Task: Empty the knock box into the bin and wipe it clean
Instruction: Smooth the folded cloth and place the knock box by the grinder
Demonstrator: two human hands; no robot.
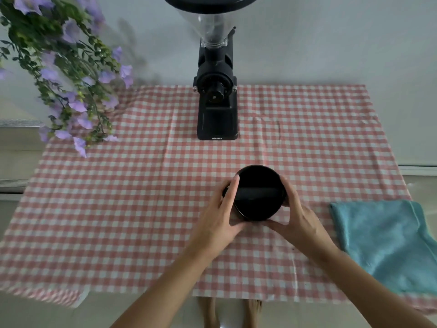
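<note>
Reaching out over the near edge of the cloth-covered surface (118, 221) (red-and-white checks), you have both hands on the knock box (257, 195). Your left hand (220, 216) wraps its left side, fingers (233, 192) pressed together and lying up along the rim, thumb tucked under the near side. Your right hand (298, 216) grips the right side, fingers curled round the wall and thumb at the base. The knock box sits between your palms, a little right of centre, its black mouth and crossbar facing up; whether it rests on the checks or is lifted, you cannot tell from here, and the inside is too dark to read. Well to its right a folded blue cloth (383, 242) lies at the edge. Farther back a black grinder (216, 110) stands upright against the wall, with purple flowers (66, 74) hanging over the far left corner.
</note>
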